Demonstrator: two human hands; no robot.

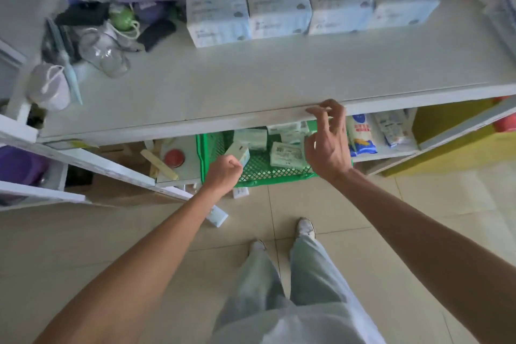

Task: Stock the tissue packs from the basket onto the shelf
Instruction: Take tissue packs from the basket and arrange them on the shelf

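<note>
Beige tiles (363, 204) lie under the person's shoes (305, 227), with a small box (217, 216) on them just below the left forearm. Left hand (223, 173) is closed around a pale pack (238, 154), held over the green basket (259, 173). Right hand (328, 145) hovers beside it, fingers spread and empty, fingertips at the shelf (279, 84) edge. More packs (286, 154) lie in the basket between the hands. Beyond the right hand, a row of four blue-white packs (310, 10) stands at the back of the shelf.
</note>
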